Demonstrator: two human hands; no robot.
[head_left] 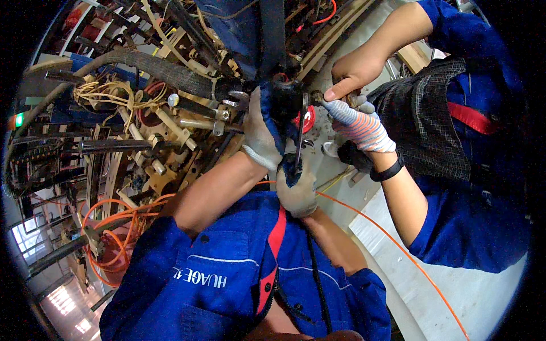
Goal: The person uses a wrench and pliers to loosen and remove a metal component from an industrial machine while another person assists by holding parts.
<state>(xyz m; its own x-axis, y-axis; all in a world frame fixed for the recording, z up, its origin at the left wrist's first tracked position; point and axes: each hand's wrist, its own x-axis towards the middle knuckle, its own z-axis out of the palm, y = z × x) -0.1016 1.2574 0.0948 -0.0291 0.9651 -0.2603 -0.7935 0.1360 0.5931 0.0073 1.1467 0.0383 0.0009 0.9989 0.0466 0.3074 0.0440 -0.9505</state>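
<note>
My left hand [263, 128], in a pale glove with a dark blue palm, is closed against a dark cylindrical fitting [286, 102]; its fingertips are partly hidden. Below it, my right hand [297, 190] in a similar glove is wrapped round the lower end of a slim metal bar [300, 135] that looks like a wrench handle. The bar stands nearly upright in view, its upper end beside the fitting. A red round part [308, 120] shows just behind the bar. Close by on the right, a co-worker's bare hand [358, 71] and striped-gloved hand [364, 128] meet at a small metal piece.
A thick braided hose [162, 71] runs from the left toward the fitting. Metal rods [173, 128] and tied yellowish cords [111, 94] crowd the left side. An orange hose [398, 244] crosses the pale surface at right, and more orange hose [122, 227] is coiled at lower left.
</note>
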